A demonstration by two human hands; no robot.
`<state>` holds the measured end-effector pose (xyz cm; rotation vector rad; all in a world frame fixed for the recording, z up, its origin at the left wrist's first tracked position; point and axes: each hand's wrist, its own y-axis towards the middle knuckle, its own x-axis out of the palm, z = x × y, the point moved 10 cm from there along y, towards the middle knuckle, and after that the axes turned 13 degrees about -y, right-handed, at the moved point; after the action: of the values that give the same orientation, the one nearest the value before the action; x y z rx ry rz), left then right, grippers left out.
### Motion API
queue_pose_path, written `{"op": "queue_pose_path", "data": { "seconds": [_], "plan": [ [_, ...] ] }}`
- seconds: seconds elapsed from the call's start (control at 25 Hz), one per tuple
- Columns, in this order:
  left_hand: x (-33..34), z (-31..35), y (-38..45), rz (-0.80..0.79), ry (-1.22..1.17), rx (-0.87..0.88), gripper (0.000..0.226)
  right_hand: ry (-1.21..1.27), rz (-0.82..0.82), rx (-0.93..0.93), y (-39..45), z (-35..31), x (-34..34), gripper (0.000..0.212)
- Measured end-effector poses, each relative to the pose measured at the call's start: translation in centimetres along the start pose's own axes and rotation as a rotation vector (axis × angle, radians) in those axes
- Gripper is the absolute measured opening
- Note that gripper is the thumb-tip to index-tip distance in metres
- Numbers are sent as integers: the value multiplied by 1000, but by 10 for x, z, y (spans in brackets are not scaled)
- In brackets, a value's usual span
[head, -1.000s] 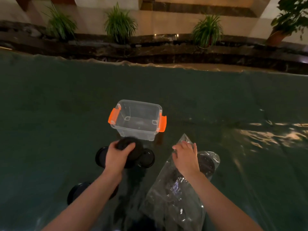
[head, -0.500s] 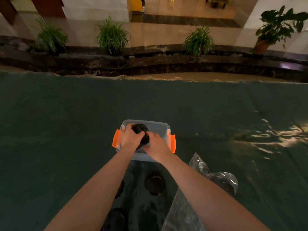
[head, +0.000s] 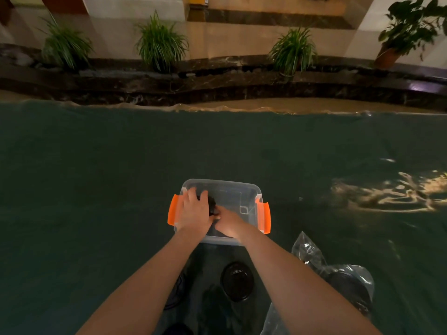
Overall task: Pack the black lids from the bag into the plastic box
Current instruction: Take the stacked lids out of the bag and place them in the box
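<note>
Since a second ago both my hands have carried black lids [head: 211, 206] from six o'clock into the plastic box [head: 244, 189], left hand [head: 195, 211] curled over them, right hand [head: 228, 222] pinching their edge; bag [head: 314, 259] at five o'clock holds more.

No readable text, label, brand, number or sign anywhere — plastic box [head: 221, 189], its orange clips, black lids and clear bag [head: 312, 257] all look plain; yellow panel [head: 197, 0] at far wall too small and cropped to read.
</note>
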<state>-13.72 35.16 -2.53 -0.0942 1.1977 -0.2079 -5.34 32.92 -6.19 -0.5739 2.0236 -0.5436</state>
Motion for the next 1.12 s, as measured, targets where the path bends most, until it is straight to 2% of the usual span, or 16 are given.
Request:
{"op": "queue_pose_path", "data": {
  "seconds": [0.08, 0.12, 0.24, 0.32, 0.4, 0.48, 0.56, 0.6, 0.64, 0.72, 0.76, 0.8, 0.84, 0.88, 1.0, 1.12],
  "plan": [
    [-12, 18, -13, 109, 141, 244, 42, -22, -23, -20, 0, 0, 3, 31],
    [-10, 23, -18, 86, 138, 317, 41, -34, -25, -33, -2, -2, 3, 29],
    [5, 19, -21, -75, 113, 346, 49, -21, 16, -46, -5, -7, -3, 26],
    [5, 17, -18, -67, 171, 321, 54, -61, 131, -59, -17, -12, -15, 27],
    [5, 14, -18, -37, 220, 291, 60, 25, 325, -52, -48, -4, -34, 31],
    [6, 13, -21, -23, 255, 291, 65, 106, 577, 1, -102, 37, -53, 35],
    [8, 13, -25, -46, 273, 292, 63, 33, 945, 156, -176, 106, -75, 34],
    [10, 13, -26, -62, 273, 290, 61, -38, 1073, 300, -211, 146, -81, 35],
    [13, 13, -27, -88, 266, 278, 61, -65, 1079, 492, -235, 190, -80, 39],
    [17, 11, -29, -129, 248, 244, 65, 127, 779, 915, -257, 284, -41, 60],
    [17, 11, -29, -127, 244, 232, 67, 331, 610, 1008, -259, 315, -11, 73],
    [16, 10, -29, -114, 242, 222, 68, 553, 520, 977, -252, 331, 16, 83],
    [13, 11, -28, -98, 244, 215, 68, 746, 504, 920, -243, 337, 33, 87],
    [11, 12, -26, -82, 253, 216, 67, 827, 525, 871, -236, 341, 40, 81],
    [3, 16, -24, -57, 264, 216, 63, 558, 598, 808, -222, 321, 7, 35],
    [-2, 30, -26, -44, 248, 237, 57, 390, 570, 730, -204, 291, -25, 22]
  ]
}}
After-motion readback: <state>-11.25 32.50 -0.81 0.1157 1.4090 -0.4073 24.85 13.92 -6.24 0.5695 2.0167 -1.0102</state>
